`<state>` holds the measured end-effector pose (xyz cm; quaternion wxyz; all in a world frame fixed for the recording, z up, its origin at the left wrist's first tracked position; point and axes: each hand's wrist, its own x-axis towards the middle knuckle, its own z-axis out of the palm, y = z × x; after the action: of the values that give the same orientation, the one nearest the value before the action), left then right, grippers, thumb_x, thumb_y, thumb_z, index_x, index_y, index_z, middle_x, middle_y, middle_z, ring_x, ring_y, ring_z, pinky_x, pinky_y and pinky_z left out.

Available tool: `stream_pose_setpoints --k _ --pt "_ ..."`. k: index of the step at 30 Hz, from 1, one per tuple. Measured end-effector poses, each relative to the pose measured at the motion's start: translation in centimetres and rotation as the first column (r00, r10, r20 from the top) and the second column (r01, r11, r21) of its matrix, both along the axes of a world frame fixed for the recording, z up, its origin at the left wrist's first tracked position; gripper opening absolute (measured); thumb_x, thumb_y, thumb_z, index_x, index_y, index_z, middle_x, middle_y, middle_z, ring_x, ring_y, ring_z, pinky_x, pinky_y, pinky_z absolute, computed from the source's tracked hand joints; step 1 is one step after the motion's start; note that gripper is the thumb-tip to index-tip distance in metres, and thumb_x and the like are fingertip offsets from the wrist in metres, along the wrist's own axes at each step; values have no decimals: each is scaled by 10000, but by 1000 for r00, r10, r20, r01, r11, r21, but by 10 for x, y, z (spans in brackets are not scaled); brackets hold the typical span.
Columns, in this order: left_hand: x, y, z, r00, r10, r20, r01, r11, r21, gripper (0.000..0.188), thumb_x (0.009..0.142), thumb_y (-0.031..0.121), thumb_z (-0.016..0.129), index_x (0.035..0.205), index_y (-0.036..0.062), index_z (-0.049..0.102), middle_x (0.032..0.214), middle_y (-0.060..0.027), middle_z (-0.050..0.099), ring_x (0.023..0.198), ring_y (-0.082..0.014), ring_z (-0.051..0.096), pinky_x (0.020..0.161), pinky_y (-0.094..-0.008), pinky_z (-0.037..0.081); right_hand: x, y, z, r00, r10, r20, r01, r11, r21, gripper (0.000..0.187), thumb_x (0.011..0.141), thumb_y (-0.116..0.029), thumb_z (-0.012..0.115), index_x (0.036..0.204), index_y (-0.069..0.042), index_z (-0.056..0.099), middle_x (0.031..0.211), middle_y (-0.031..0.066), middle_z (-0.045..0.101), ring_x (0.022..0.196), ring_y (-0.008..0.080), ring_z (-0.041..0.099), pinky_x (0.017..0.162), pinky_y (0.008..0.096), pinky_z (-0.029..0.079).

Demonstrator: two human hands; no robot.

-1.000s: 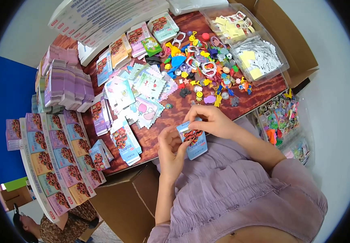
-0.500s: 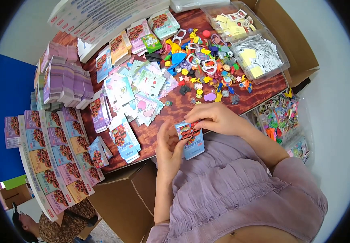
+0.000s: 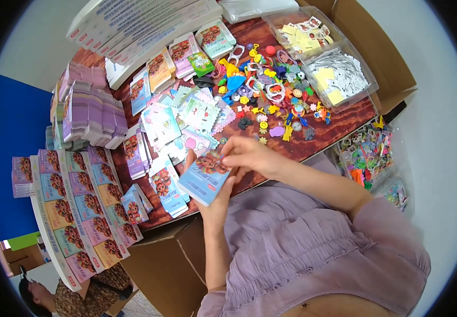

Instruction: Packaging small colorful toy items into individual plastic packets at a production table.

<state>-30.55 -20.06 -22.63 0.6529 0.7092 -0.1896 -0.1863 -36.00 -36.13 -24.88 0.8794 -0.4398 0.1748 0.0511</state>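
A blue box (image 3: 205, 180) is sitting in the left hand (image 3: 219, 206).
Its fingers are holding the box over the desk's (image 3: 334, 138) near edge. The right hand (image 3: 252, 156) is touching the top; I cannot tell if its fingers are pinching. Toys (image 3: 276, 91) are lying beyond.

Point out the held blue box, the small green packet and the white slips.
Held blue box (image 3: 205, 178): head view, middle of its printed face.
Small green packet (image 3: 201, 64): head view, middle of its printed face.
White slips (image 3: 347, 70): head view, middle of the pile.
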Motion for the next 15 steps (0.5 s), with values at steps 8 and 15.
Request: stream_pose_setpoints --k 8,15 --pt "7 20 -11 996 28 84 -49 966 253 846 693 83 870 1389 -3 395 1174 -99 501 1025 -173 544 823 -303 491 76 -45 -11 882 231 411 469 -335 -817 332 772 -69 646 1104 -62 651 1250 99 604 1228 314 503 959 438 427" --pt "7 20 11 914 -117 389 -131 822 555 832 644 236 898 1323 -5 482 1140 -177 533 1038 -336 560 870 -425 476 72 -68 -3 812 363 456 566 -305 -766 268 766 -71 623 1028 -49 670 1101 70 655 1053 261 590 870 390 473"
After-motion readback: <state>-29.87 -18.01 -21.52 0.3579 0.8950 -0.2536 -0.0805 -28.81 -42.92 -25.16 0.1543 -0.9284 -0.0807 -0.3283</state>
